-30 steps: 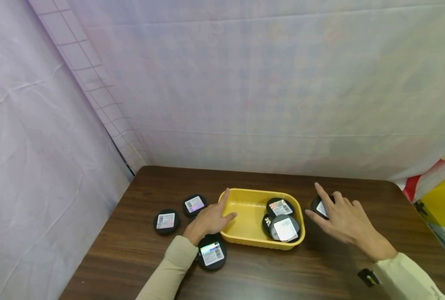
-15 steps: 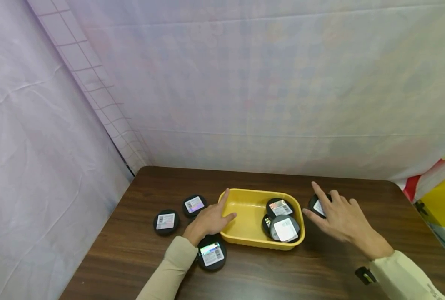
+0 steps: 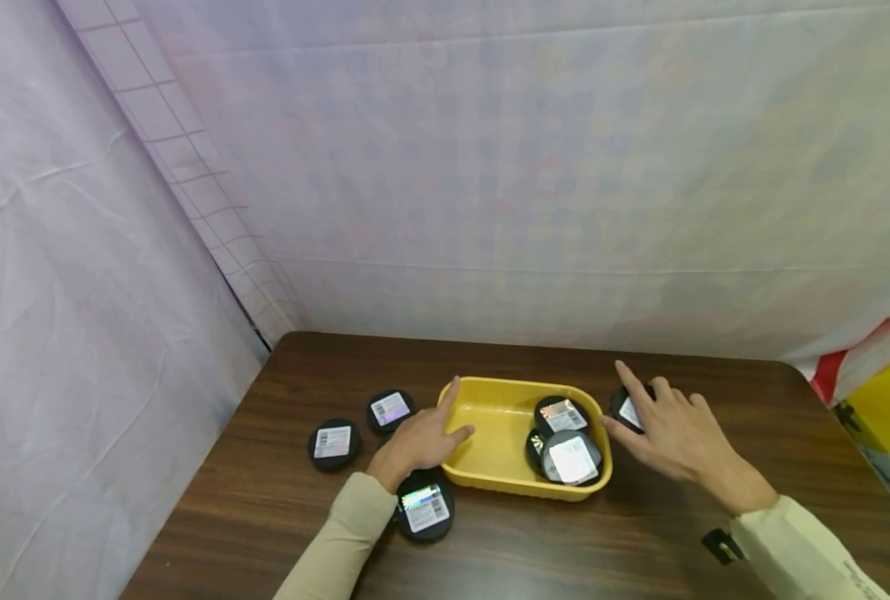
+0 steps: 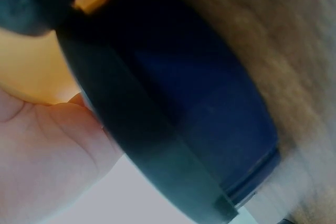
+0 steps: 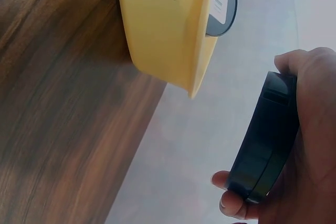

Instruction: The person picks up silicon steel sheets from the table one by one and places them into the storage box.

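Note:
My right hand (image 3: 673, 433) holds a flat black round case (image 3: 628, 412) with a white label, just right of the yellow tray (image 3: 490, 382). In the right wrist view, the thumb and fingertips grip the edge of this case (image 5: 265, 137). My left hand (image 3: 422, 437) is at the tray's left side, its index finger along the rim and its thumb over the inside. Its other fingers are hidden. Several labelled round cases (image 3: 569, 457) lie at the tray's right end, partly stacked. A large blurred black case (image 4: 152, 124) fills the left wrist view beside the palm.
More black round cases lie left of the tray: a left one (image 3: 333, 444), a back one (image 3: 389, 410) and a front one (image 3: 425, 507) by the left wrist. The brown table (image 3: 527, 550) ends at a pale curtain (image 3: 527, 208). Colourful fabric (image 3: 887, 400) hangs at the right.
My right hand has moved slightly left with the black round case, closer to the tray's right rim. My left hand and the tray have hardly moved.

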`<action>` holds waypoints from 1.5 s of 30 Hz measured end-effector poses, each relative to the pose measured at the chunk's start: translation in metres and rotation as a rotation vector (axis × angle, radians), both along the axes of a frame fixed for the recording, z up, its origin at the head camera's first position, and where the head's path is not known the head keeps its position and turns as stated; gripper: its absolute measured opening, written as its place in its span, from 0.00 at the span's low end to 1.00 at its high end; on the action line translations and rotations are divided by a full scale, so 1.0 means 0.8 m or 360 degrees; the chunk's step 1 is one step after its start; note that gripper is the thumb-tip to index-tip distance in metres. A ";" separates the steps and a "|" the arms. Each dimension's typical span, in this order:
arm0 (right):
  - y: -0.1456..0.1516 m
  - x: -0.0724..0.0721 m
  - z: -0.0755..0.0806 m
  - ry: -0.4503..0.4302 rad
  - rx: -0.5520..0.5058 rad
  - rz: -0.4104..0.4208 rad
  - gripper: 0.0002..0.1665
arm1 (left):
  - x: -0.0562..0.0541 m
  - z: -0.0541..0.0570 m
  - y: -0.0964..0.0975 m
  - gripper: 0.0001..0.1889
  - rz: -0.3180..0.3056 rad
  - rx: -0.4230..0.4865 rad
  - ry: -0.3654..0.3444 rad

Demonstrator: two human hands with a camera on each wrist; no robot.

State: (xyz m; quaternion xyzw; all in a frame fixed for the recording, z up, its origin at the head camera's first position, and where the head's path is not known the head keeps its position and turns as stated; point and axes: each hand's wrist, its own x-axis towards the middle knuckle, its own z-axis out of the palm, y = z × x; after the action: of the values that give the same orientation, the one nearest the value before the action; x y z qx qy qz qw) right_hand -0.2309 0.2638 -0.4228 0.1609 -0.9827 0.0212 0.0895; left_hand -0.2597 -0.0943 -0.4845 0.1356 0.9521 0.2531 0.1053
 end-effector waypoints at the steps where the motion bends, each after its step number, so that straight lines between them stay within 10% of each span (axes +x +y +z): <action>1: -0.001 0.000 0.000 -0.0001 0.0002 -0.0001 0.52 | 0.000 0.000 0.000 0.44 0.0001 -0.0001 -0.0002; 45: -0.040 -0.024 -0.003 -0.0032 -0.0020 0.0074 0.53 | 0.003 0.007 0.002 0.43 0.0001 -0.0023 -0.0001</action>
State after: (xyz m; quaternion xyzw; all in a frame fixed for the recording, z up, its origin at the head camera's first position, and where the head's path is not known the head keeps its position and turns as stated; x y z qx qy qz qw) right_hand -0.2498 0.2320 -0.4250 0.1830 -0.9793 0.0312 0.0802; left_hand -0.2576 -0.0930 -0.4786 0.1344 0.9539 0.2463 0.1063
